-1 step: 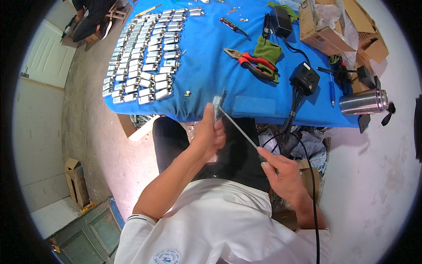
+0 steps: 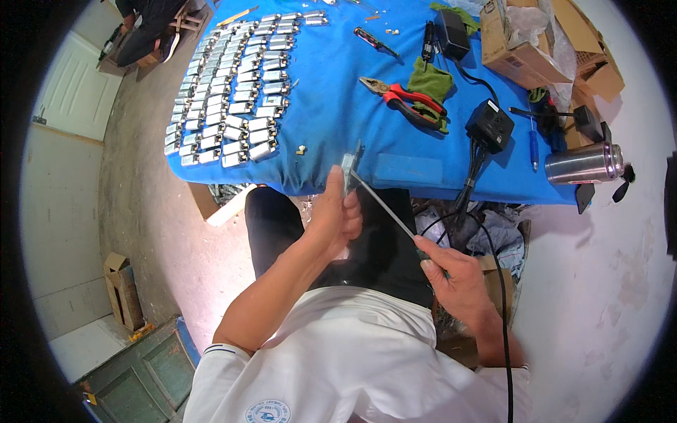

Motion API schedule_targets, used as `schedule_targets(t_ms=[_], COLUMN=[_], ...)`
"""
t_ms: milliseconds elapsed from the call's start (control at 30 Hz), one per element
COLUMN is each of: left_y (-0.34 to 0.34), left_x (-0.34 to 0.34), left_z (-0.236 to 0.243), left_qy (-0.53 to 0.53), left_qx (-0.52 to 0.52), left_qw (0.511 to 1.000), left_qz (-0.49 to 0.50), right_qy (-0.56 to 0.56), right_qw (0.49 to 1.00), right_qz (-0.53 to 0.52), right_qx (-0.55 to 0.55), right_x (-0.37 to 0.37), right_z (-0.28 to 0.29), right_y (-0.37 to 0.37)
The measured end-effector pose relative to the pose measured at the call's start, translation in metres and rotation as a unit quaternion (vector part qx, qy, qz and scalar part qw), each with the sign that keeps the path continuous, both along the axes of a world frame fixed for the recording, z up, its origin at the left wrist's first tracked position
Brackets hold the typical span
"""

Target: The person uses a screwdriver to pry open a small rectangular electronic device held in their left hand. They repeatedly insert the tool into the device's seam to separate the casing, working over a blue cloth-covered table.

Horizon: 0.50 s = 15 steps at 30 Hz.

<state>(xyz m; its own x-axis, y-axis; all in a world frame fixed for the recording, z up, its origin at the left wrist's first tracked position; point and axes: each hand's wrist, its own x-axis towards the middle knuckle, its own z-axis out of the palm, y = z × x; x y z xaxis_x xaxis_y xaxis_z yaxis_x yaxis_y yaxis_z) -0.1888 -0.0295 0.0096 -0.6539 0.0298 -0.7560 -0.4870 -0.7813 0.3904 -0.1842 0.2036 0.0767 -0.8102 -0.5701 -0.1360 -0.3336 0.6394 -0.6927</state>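
Observation:
Between the thumb and fingers of my left hand (image 2: 333,215) stands a small silver metal piece (image 2: 348,163), held upright at the table's near edge. A thin bit juts from its top. My right hand (image 2: 457,278) is closed round the handle of a screwdriver (image 2: 385,207), whose handle is mostly hidden in the palm. Its long shaft slants up and left, and the tip meets the right side of the metal piece. At the left of the table, many silver metal cases (image 2: 264,149) of similar size lie in rows.
On the blue-covered table (image 2: 324,92) lie red-handled pliers (image 2: 416,99), a green cloth (image 2: 431,81), a black socket box (image 2: 489,127) and a steel flask (image 2: 582,163). Cardboard boxes (image 2: 525,63) stand far right. A black cable (image 2: 505,310) hangs past my right forearm. Another person (image 2: 151,25) sits far left.

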Motion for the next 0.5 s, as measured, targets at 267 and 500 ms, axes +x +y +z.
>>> schedule_targets(t_ms=[267, 500], left_y=[-0.006, -0.014], left_x=[-0.001, 0.000], left_z=[-0.004, -0.007], left_qy=[0.000, 0.029], left_qx=[0.029, 0.046], left_qw=[1.000, 0.998], left_qz=[-0.003, -0.037], right_qy=[-0.015, -0.005], right_qw=[0.999, 1.000], right_qz=[-0.001, 0.007], right_qx=[0.035, 0.006], right_x=[-0.006, -0.012], right_z=[0.006, -0.001], right_y=[-0.001, -0.001])
